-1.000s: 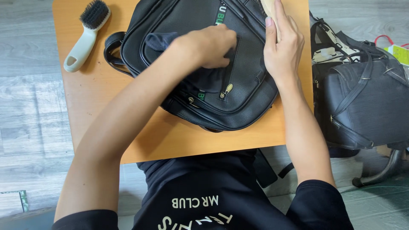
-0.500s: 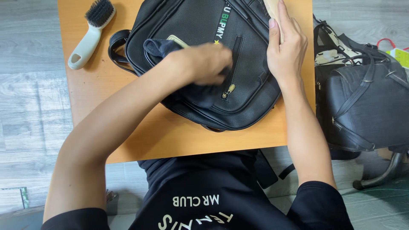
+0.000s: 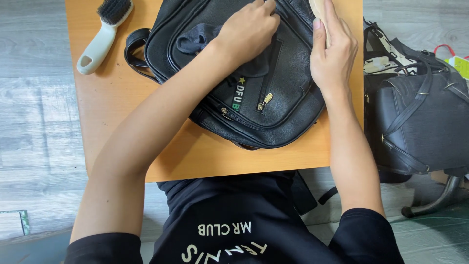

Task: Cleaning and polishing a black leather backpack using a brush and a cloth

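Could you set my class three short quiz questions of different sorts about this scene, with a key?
1. True or false: the left hand presses a dark blue cloth onto the black leather-look backpack.
2. Multiple choice: where does the cream-handled brush with black bristles lie? A) on the orange wooden table, left of the backpack; B) inside the backpack; C) on the floor.
3. Fill in: the right hand rests on the backpack's ___ side, seen from the person.

Key
1. True.
2. A.
3. Right; it also holds a pale, light wood-coloured object, cut off by the picture's top edge.
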